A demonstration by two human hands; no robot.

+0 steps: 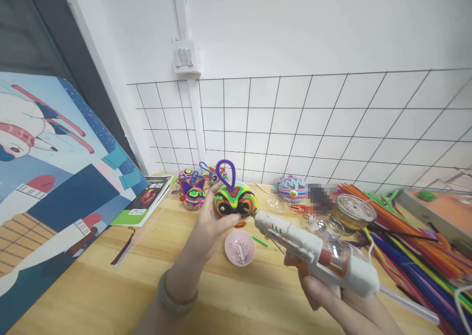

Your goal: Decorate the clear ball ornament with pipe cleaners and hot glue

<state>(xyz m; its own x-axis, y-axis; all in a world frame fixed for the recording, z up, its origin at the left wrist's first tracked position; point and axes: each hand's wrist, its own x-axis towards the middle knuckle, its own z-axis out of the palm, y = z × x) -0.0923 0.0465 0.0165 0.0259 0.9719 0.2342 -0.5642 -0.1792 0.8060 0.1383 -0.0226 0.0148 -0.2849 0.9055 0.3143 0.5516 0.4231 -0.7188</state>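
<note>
My left hand [214, 219] grips a round ornament [235, 197] wrapped in green, yellow, orange and black pipe cleaner, with a purple loop [225, 170] on top. In my right hand [328, 291] is a white hot glue gun [317, 254], a clear glue stick [409, 303] jutting from its back end. Its nozzle meets the ornament's front at the dark eye area on the right; whether it touches cannot be made out. Just below sits a small pink bowl [240, 248] holding beads. A short green strip [260, 241] lies beside the bowl.
Several similar ornaments [193, 197] stand behind my left hand, and a blue-pink one [292, 187] by the wall. Pipe cleaners [413, 261], a spool [356, 208] and clear plastic shells [324, 224] crowd the right. Books [147, 202], a tassel [124, 246] and a large illustrated board [55, 187] are left.
</note>
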